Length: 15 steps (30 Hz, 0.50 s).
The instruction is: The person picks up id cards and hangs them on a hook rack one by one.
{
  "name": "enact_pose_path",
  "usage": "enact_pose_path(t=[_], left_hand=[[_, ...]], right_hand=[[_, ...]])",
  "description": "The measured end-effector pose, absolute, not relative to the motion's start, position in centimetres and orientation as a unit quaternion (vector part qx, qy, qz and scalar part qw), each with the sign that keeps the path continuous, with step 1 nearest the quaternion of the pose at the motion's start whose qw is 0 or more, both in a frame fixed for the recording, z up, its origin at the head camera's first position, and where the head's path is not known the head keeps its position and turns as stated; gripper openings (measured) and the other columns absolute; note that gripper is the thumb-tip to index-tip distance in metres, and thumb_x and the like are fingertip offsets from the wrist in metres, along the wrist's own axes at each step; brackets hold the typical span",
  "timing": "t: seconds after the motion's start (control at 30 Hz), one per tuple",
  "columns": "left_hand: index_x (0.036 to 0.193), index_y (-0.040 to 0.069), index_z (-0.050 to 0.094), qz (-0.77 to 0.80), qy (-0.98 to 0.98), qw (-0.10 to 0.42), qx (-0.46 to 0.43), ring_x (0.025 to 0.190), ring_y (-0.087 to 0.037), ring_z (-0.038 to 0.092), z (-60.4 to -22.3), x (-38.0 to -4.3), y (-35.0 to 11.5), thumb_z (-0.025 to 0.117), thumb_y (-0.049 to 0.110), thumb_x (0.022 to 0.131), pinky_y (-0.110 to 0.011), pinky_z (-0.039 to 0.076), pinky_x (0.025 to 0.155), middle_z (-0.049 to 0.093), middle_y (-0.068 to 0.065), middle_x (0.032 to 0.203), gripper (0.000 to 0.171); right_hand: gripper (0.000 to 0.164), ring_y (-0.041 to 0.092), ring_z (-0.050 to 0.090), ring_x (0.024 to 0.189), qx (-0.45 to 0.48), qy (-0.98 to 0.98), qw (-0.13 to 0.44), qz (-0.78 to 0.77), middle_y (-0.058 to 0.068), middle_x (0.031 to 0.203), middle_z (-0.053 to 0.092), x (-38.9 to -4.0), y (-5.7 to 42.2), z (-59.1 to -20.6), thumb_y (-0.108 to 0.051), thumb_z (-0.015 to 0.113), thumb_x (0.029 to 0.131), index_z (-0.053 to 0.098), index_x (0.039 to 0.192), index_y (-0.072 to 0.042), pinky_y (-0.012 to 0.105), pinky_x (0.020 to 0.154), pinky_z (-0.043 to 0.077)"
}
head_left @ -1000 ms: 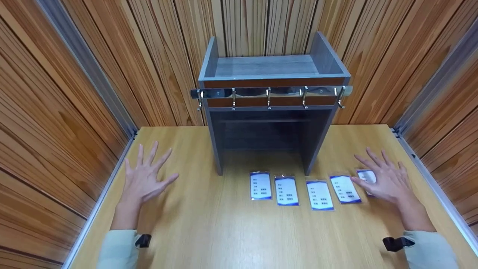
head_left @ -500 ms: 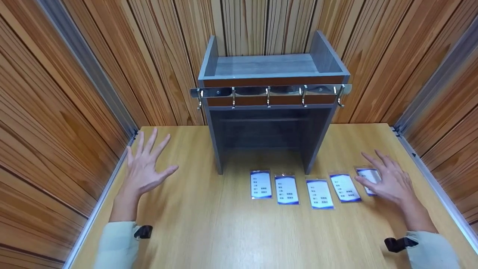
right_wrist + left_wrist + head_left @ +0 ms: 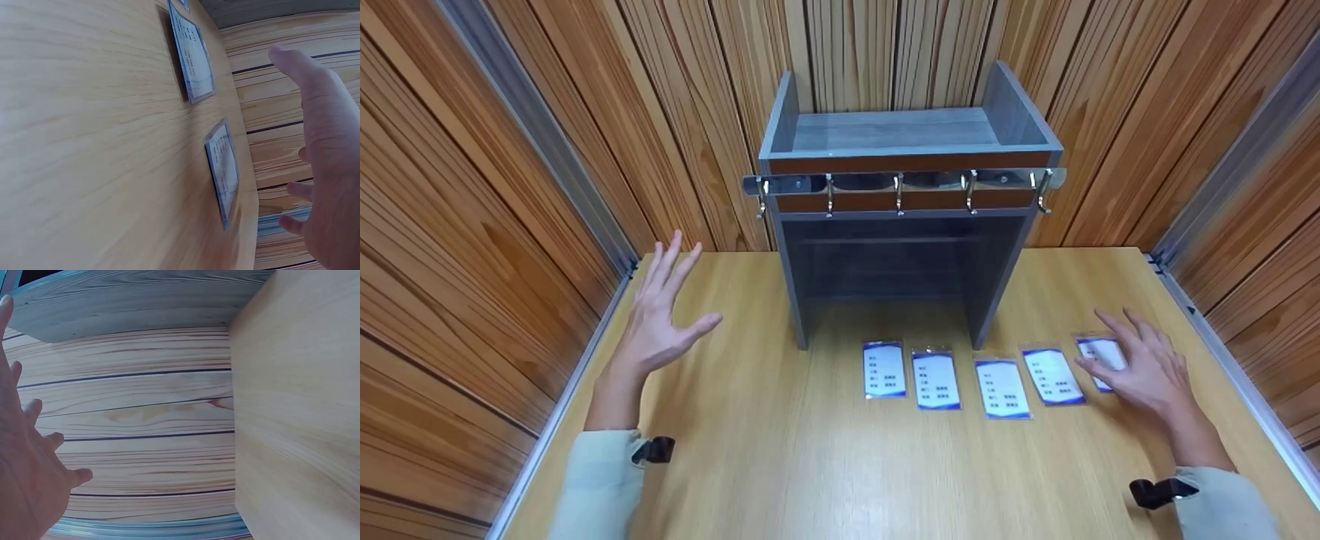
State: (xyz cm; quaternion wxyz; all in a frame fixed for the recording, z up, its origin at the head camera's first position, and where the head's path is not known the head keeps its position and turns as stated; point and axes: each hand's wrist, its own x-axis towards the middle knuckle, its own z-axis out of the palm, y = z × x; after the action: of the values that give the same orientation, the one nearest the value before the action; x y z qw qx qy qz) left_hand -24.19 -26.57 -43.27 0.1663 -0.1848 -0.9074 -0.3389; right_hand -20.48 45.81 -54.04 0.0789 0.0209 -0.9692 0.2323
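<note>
Several white badge cards with blue edges, in clear sleeves, lie in a row on the table; the leftmost card (image 3: 884, 370) is in front of the grey rack. My right hand (image 3: 1147, 371) hovers over the rightmost card (image 3: 1099, 354), covering part of it in the head view, with fingers spread and slightly bent. In the right wrist view that card (image 3: 223, 169) lies flat below the thumb, with a gap between. My left hand (image 3: 658, 322) is held above the table's left side, fingers extended and thumb out, holding nothing.
A grey wooden rack (image 3: 997, 285) stands at the back middle. Across its front runs a metal hook rail (image 3: 866, 184) with several hooks. Wood-patterned walls (image 3: 472, 225) enclose the table (image 3: 780, 465) at the back and sides.
My left hand has moved forward and turned so its thumb side faces more upward. My right hand has shifted slightly right, its fingers bending a little more. The cards stay put.
</note>
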Motion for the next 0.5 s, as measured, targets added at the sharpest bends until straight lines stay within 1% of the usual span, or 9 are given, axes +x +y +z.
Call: enact_pose_path(t=[0.17, 0.3, 0.5], left_hand=[[0.181, 0.023, 0.025, -0.386, -0.888, 0.159, -0.191, 0.180, -0.044, -0.002, -42.5, -24.4, -26.0, 0.078, 0.035, 0.091, -0.091, 0.004, 0.132, 0.005, -0.004, 0.194, 0.104], [0.181, 0.022, 0.025, -0.420, -0.869, 0.165, -0.202, 0.180, -0.042, 0.004, -41.6, -24.8, -25.4, 0.077, 0.030, 0.092, -0.089, 0.007, 0.133, 0.006, -0.004, 0.194, 0.103], [0.179, 0.018, 0.028, -0.457, -0.843, 0.173, -0.224, 0.179, -0.042, 0.014, -40.7, -25.0, -24.5, 0.079, 0.025, 0.093, -0.088, 0.026, 0.130, 0.011, -0.005, 0.193, 0.101]], right_hand=[[0.094, 0.079, 0.023, 0.153, -0.002, -0.964, 0.073, 0.255, 0.040, 0.181, 0.020, -20.3, 45.8, -54.4, -0.060, 0.071, 0.103, 0.031, 0.179, -0.023, 0.100, 0.108, 0.022], [0.096, 0.080, 0.024, 0.152, -0.019, -0.960, 0.071, 0.271, 0.042, 0.178, 0.021, -20.4, 45.9, -54.7, -0.059, 0.071, 0.103, 0.028, 0.179, -0.020, 0.098, 0.108, 0.023], [0.101, 0.076, 0.026, 0.148, -0.051, -0.959, 0.054, 0.275, 0.047, 0.173, 0.022, -20.1, 45.9, -55.3, -0.063, 0.069, 0.104, 0.022, 0.181, -0.018, 0.095, 0.108, 0.027]])
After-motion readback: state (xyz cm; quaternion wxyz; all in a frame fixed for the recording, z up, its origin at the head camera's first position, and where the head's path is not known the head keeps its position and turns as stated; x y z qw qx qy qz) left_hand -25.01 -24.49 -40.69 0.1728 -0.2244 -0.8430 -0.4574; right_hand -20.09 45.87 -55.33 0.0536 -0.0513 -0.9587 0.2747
